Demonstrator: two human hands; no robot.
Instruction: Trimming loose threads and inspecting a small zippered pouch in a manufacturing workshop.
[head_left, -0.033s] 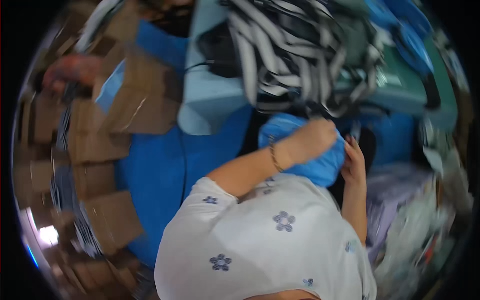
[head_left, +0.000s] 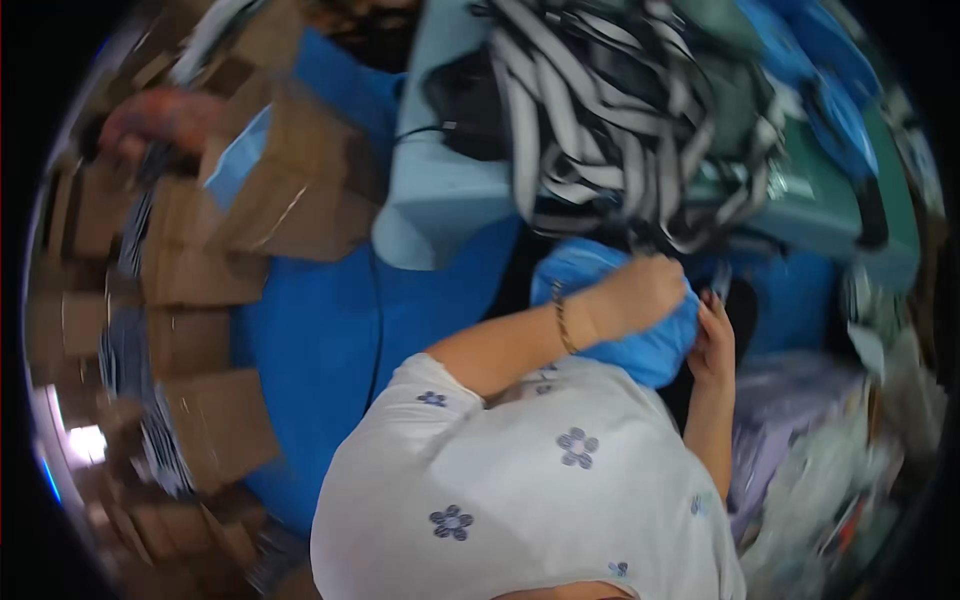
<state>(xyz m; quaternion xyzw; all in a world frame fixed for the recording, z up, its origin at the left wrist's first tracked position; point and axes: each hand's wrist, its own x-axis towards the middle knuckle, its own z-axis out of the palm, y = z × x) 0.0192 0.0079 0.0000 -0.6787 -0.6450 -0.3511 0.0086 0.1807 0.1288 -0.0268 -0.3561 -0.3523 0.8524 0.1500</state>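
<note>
A crumpled blue fabric piece (head_left: 640, 345) lies across my lap, below the table edge. My left hand (head_left: 648, 292) is closed in a fist over its upper part; whatever the fingers hold is hidden behind them. At the fabric's right edge my right hand (head_left: 712, 338) has its fingers bent and raised, seemingly pinching that edge. Just above its fingertips shows a small pale, blurred thing (head_left: 722, 278). Black-and-white striped straps (head_left: 610, 130) are heaped on the table in front of my hands, their lower loops hanging at the edge.
The light green table (head_left: 430, 235) carries a black object with a cord (head_left: 465, 105) and blue items (head_left: 835, 110) at the right. Stacked cardboard boxes (head_left: 210, 420) fill the left. Plastic-wrapped bundles (head_left: 800, 430) sit at my right. A blue floor (head_left: 310, 350) shows between.
The whole view has shifted slightly, so the table, straps and hands appear a little farther right. My hands keep nearly the same pose on the blue fabric.
</note>
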